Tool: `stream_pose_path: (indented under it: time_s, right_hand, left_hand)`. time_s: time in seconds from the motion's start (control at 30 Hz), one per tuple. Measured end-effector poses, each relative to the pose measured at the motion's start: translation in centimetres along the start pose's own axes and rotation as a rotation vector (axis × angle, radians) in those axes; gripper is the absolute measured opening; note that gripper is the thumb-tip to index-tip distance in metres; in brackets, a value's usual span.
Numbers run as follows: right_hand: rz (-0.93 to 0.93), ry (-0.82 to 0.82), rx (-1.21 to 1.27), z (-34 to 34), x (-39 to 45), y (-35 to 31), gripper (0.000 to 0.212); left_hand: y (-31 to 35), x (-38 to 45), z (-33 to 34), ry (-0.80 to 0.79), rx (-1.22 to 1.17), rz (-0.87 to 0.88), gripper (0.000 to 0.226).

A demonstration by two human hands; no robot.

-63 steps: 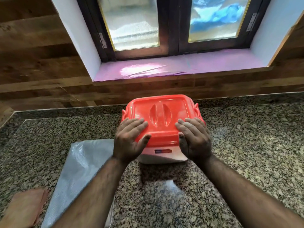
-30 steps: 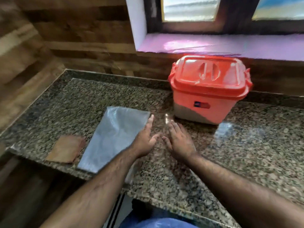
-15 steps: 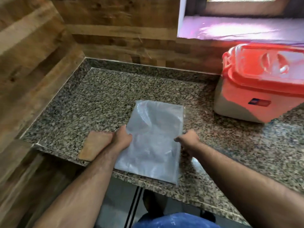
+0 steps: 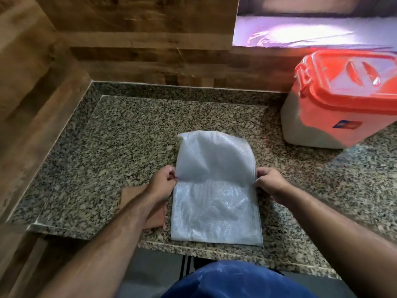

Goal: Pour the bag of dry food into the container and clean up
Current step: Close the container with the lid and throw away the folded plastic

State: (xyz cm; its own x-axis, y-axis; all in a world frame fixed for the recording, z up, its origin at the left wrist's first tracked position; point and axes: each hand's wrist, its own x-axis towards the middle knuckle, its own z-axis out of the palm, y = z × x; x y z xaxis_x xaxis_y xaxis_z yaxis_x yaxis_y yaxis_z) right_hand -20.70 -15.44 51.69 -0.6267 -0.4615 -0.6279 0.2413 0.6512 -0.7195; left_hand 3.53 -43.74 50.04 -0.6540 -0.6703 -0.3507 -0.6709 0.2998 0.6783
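Observation:
An empty clear plastic bag lies flat on the granite counter near its front edge. My left hand pinches the bag's left edge and my right hand pinches its right edge, at about mid-length. The far half of the bag is raised and curls off the counter. The container, with a closed orange-red lid and a pale lower body, stands at the back right, apart from the bag.
A brown cloth lies on the counter under my left forearm, left of the bag. Wooden walls close the left and back sides. A pink-lit window sill runs above the container. The counter's front edge is just below the bag.
My hands left the container lid and moved down-left to the bag. Both now grip its side edges, and its far half has lifted off the counter. The view swung left.

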Motion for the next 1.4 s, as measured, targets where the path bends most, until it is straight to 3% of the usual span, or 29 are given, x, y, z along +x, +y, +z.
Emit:
stream_pose_path:
  time_s: [0.1,0.2,0.3,0.4,0.57,0.63,0.73,0.83,1.0,1.13,1.2,1.23,1.3,1.4]
  right_hand:
    - [-0.125,0.078,-0.043,-0.3,0.3,0.9,0.042]
    - [-0.189,0.111,-0.055,-0.8,-0.4,0.7,0.033]
    - [-0.278,0.09,-0.206,-1.3,-1.1,0.5,0.034]
    - [-0.401,0.129,-0.542,-1.7,-0.3,1.3,0.051]
    - [-0.458,0.143,-0.737,-1.3,-0.2,1.1,0.037]
    - [-0.415,0.119,-0.749,-0.8,-0.6,0.3,0.033]
    - [-0.333,0.096,-0.699,0.2,-0.9,-0.5,0.028]
    - [-0.305,0.075,-0.622,1.0,-0.8,-1.0,0.029]
    - [-0.269,0.023,-0.42,0.7,-1.1,-1.3,0.035]
    - [-0.348,0.205,0.016,-0.5,-1.4,-0.2,0.027]
    - [-0.256,0.218,0.299,-0.8,-1.8,-0.2,0.014]
    - [-0.192,0.17,0.403,-0.9,-1.9,-0.3,0.016]
    - [-0.082,-0.038,0.519,-0.6,-2.3,-0.5,0.041]
    - [-0.133,-0.285,0.568,1.1,-3.2,-1.2,0.054]
  left_hand:
    - [0.0,-0.7,-0.3,0.015,-0.098,0.103,0.041]
    - [-0.9,-1.5,0.1,-0.003,-0.253,0.073,0.029]
    - [-2.1,-1.9,0.4,0.091,-0.159,0.091,0.034]
    - [-2.8,-1.8,0.3,0.037,-0.154,0.142,0.047]
    - [-0.2,-1.6,-0.5,0.009,0.021,0.217,0.034]
    - [2.2,-1.4,-0.1,-0.095,0.119,0.263,0.027]
    - [6.6,-1.0,2.0,-0.35,0.404,0.332,0.046]
    - [9.4,-0.6,4.9,-0.447,0.527,0.319,0.053]
    - [10.1,0.1,5.4,-0.543,0.216,0.076,0.019]
    - [9.4,0.8,1.6,-0.627,-0.044,0.088,0.006]
    - [8.9,0.7,-0.6,-0.606,-0.26,0.067,0.012]
    - [8.7,0.7,-1.3,-0.58,-0.365,0.053,0.017]
    - [8.5,0.9,-2.1,-0.515,-0.577,0.011,0.029]
    - [8.8,1.0,-1.9,-0.421,-0.901,-0.024,0.035]
